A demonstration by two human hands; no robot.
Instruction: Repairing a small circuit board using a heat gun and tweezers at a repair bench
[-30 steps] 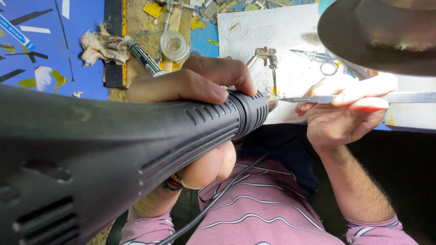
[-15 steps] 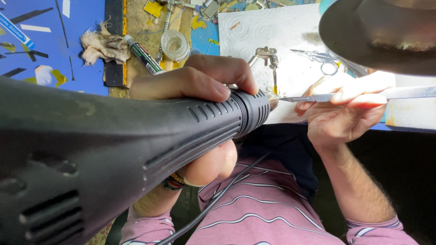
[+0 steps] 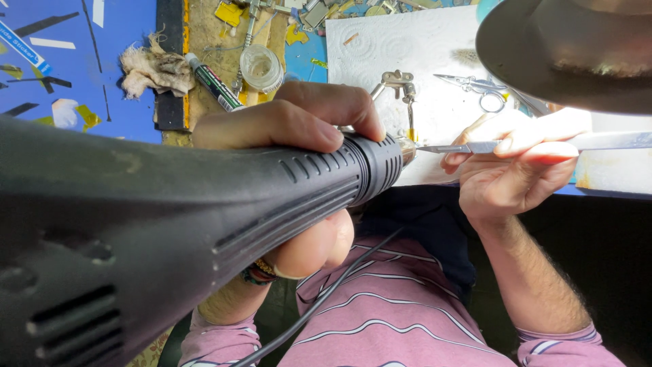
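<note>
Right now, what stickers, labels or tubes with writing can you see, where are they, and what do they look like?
Strip label: top left on the blue mat, a long slanted strip, blue and white.
Tube: on the worn wooden strip, just above the left hand; slim, dark green, white cap, pale print.
No screens or signs.

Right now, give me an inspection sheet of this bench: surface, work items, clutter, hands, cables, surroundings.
Surface: blue bench top with a worn bare strip; white paper towel spread on it.
Work items: black hot-air gun, nozzle close to the tweezers tip; small metal clamp stand.
Clutter: frayed rag, marker pen, round clear container, small scissors, scraps.
Hands: left hand grips the gun; right hand pinches the tweezers.
Cables: black cord across the striped shirt.
Surroundings: dark hat brim at top right.
</note>
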